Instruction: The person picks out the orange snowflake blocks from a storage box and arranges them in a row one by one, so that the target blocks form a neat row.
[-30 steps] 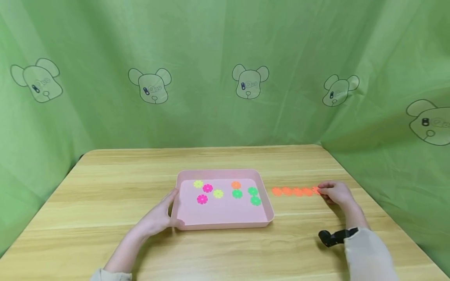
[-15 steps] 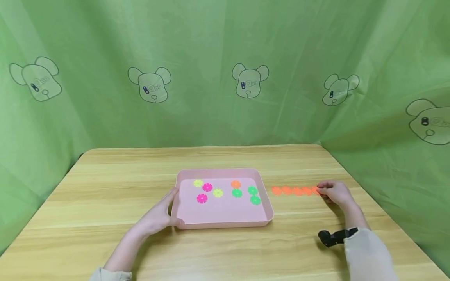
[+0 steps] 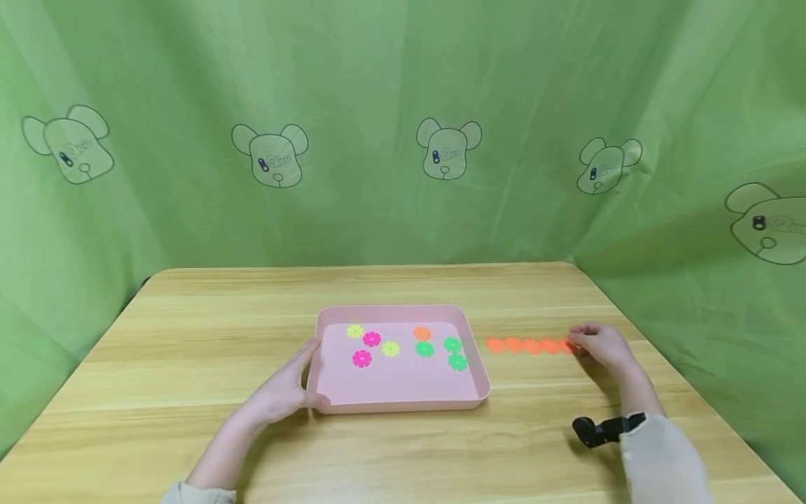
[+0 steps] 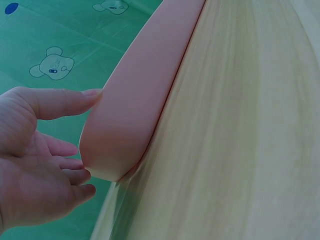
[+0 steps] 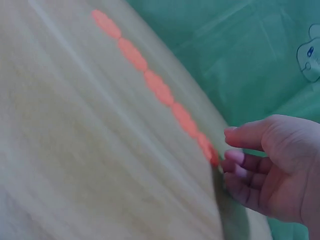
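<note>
A pink tray (image 3: 403, 404) stands mid-table with several flower-shaped plastic discs inside. My left hand (image 3: 280, 392) spreads around its near left corner, thumb straight against the front wall and other fingers by the left side, as the left wrist view (image 4: 50, 155) also shows. To the right of the tray, several orange discs (image 3: 532, 346) lie in a row, edge to edge. At the right end of that row is my right hand (image 3: 601, 346), thumb and forefinger apart. In the right wrist view, the end disc (image 5: 206, 149) is right at the fingertips, partly overlapped by them.
Inside the tray are yellow discs (image 3: 390, 348), pink discs (image 3: 362, 358), green discs (image 3: 457, 362) and one orange disc (image 3: 422, 333). A black wrist device (image 3: 598, 430) sits at the right sleeve. Green curtain (image 3: 403, 210) surrounds the wooden table (image 3: 403, 455).
The right hand laid the end orange disc flat against the row, and its thumb and forefinger have parted from it. The left hand and tray stay in place.
</note>
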{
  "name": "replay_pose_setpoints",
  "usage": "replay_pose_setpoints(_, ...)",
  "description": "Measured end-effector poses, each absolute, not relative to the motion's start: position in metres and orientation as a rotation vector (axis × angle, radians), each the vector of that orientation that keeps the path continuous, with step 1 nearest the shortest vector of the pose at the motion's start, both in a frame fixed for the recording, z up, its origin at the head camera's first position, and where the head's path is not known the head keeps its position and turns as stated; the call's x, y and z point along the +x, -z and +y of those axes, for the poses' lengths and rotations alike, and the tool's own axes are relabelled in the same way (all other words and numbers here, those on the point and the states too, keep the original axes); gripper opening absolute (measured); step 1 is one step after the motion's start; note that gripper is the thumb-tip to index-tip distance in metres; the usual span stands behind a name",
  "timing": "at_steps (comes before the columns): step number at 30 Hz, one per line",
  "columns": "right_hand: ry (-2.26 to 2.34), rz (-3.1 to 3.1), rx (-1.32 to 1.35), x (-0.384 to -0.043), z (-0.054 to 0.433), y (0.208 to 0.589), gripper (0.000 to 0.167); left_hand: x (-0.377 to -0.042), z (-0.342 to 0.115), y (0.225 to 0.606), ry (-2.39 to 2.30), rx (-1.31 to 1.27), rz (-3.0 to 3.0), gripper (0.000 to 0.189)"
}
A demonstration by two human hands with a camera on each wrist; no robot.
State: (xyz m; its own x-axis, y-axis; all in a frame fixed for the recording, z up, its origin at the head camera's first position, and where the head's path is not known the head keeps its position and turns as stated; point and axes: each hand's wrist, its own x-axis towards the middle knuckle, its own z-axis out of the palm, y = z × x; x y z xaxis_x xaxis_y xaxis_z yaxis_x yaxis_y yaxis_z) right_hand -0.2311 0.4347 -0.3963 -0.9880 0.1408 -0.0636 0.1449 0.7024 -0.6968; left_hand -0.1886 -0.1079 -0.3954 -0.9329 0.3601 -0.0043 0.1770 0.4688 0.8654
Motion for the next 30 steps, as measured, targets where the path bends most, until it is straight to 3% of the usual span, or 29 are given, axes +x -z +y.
replay_pose_setpoints(18, 1.34, 2.793, -0.045, -0.259, 0.366, 0.349, 0.053, -0.187, -0.108, 0.394, -1.462, 0.453, 2.525, 0.102)
replay_pose_setpoints(30, 1.495, 2.706, -0.123, -0.276, 0.31, 0.336, 0.047, -0.187, -0.107, 0.393, -1.452, 0.455, 2.535, 0.101)
